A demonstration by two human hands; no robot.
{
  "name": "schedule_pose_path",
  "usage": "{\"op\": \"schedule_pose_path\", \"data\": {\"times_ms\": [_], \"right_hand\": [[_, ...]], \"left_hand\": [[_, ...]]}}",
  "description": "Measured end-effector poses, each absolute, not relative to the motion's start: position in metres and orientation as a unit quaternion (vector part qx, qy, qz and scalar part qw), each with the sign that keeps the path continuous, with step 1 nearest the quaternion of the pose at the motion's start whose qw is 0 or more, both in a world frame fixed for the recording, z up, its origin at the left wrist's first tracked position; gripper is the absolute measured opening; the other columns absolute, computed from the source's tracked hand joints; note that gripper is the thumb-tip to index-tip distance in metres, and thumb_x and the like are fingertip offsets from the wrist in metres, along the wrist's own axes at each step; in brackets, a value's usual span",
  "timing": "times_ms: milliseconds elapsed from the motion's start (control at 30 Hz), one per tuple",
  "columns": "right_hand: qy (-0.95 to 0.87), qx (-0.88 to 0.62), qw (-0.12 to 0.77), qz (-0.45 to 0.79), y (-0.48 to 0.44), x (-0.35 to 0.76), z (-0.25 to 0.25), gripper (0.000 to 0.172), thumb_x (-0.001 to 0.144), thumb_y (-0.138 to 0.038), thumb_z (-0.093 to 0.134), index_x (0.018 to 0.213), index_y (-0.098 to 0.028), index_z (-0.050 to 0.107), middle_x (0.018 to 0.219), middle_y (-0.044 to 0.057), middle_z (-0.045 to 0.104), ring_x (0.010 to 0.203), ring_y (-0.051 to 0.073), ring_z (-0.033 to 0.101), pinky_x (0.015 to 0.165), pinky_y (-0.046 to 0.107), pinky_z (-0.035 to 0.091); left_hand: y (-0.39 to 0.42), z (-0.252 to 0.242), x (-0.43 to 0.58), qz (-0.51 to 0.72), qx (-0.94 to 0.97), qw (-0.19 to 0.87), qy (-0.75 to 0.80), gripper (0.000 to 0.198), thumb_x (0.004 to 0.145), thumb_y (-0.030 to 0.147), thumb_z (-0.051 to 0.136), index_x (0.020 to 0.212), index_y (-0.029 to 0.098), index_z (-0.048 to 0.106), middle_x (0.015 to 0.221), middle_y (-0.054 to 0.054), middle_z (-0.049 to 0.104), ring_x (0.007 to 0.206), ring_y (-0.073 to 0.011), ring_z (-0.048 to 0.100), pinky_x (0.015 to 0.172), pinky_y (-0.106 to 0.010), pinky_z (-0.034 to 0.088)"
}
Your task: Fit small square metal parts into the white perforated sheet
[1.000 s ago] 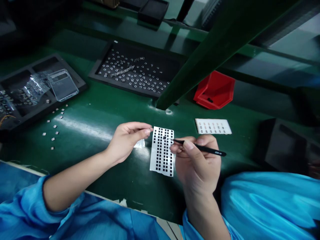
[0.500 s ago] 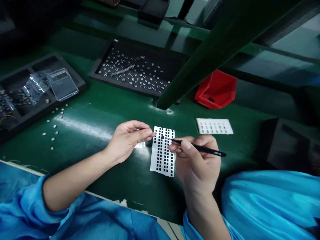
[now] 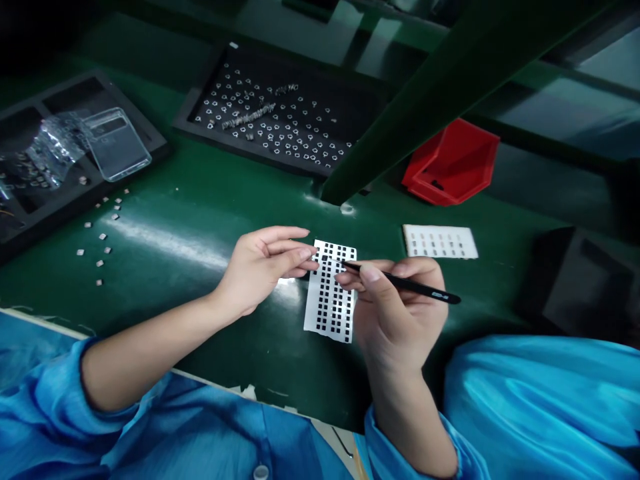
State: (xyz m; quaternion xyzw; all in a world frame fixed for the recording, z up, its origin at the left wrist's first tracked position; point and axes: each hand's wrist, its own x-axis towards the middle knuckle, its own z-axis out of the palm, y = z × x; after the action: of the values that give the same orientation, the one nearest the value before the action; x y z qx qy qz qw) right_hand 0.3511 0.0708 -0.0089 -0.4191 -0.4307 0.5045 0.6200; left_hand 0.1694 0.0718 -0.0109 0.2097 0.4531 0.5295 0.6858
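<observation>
White sheet with rows of black squares is seen over the green table, between the two hands; whether it is lying or held up cannot be told. Black tweezers are pinched between the thumb and fingers of the right hand, their tips directed at a dark square near the sheet's top. The left hand is held at the sheet's upper left edge, its thumb close to its extended fingers; whether anything is pinched cannot be told. In the black tray at the back, small pale-outlined pieces are scattered around a packed row. In the divided tray at the left, a crumpled clear bag is contained, and a clear phone case is rested across its edge. Small dark pieces are held in the red bin.
</observation>
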Motion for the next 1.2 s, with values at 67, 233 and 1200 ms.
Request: {"op": "schedule_pose_path", "data": {"times_ms": [67, 233, 1200], "right_hand": [[-0.439, -0.425, 0.62, 0.492, 0.071, 0.35, -0.01, 0.035, 0.09, -0.019, 0.091, 0.094, -0.026, 0.057, 0.083, -0.001, 0.086, 0.065, 0.018, 0.083, 0.066, 0.028, 0.067], [-0.456, -0.429, 0.625, 0.466, 0.072, 0.351, -0.011, 0.034, 0.09, -0.018, 0.091, 0.095, -0.026, 0.058, 0.084, -0.001, 0.087, 0.064, 0.016, 0.081, 0.065, 0.026, 0.066], [-0.449, -0.448, 0.619, 0.463, 0.072, 0.345, -0.021, 0.038, 0.088, -0.02, 0.092, 0.095, -0.027, 0.055, 0.08, -0.006, 0.081, 0.066, 0.017, 0.081, 0.064, 0.028, 0.067]], "left_hand": [[0.072, -0.011, 0.17, 0.52, 0.212, 0.691, 0.456, 0.029, 0.086, 0.02, 0.094, 0.111, 0.016, 0.081, 0.098, -0.007, 0.088, 0.083, -0.0174, 0.086, 0.075, -0.025, 0.067], [0.074, -0.012, 0.172, 0.508, 0.226, 0.691, 0.462, 0.022, 0.089, 0.014, 0.087, 0.109, 0.015, 0.079, 0.099, -0.008, 0.087, 0.086, -0.0193, 0.086, 0.084, -0.031, 0.068], [0.076, -0.002, 0.174, 0.51, 0.154, 0.716, 0.451, 0.01, 0.096, 0.011, 0.078, 0.088, 0.014, 0.083, 0.093, -0.007, 0.086, 0.093, -0.0223, 0.087, 0.103, -0.039, 0.069]]}}
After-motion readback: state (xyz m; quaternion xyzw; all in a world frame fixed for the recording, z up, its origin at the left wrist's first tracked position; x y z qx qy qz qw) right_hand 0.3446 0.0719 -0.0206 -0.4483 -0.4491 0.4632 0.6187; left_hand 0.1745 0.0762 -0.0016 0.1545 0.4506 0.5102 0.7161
